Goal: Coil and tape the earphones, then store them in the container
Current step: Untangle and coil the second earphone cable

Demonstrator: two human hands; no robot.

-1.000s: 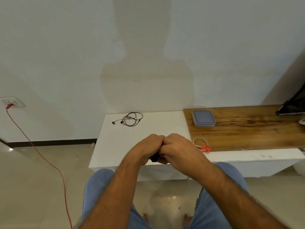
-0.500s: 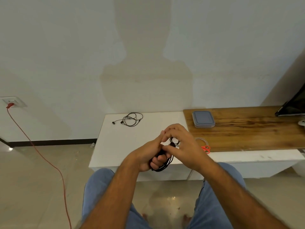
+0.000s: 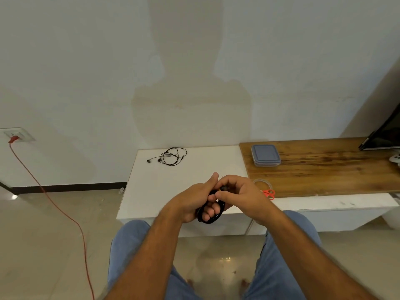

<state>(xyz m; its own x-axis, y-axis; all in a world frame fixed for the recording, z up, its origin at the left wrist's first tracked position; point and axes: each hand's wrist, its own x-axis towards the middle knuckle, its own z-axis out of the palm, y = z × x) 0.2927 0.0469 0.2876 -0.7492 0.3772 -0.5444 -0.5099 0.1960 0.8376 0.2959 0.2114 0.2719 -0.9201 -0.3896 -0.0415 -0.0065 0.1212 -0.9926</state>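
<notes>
My left hand (image 3: 195, 201) holds a coil of black earphones (image 3: 218, 216) looped around its fingers, just above the front edge of the white table (image 3: 151, 191). My right hand (image 3: 240, 194) pinches an end of that same cable at the top of the coil. A second black pair of earphones (image 3: 172, 156) lies loose at the back of the white table. A grey lidded container (image 3: 265, 155) sits shut on the wooden board (image 3: 324, 167). A clear tape roll (image 3: 259, 183) and red scissors (image 3: 269, 193) lie partly hidden behind my right hand.
A dark screen (image 3: 385, 135) leans at the far right, with a white object (image 3: 396, 160) below it. A red cable (image 3: 54, 204) runs from a wall socket (image 3: 18, 134) down across the floor on the left. My knees are below the table edge.
My hands have parted from a closed clasp, so the coil around my left fingers shows. My right hand has shifted right and now pinches the cable end.
</notes>
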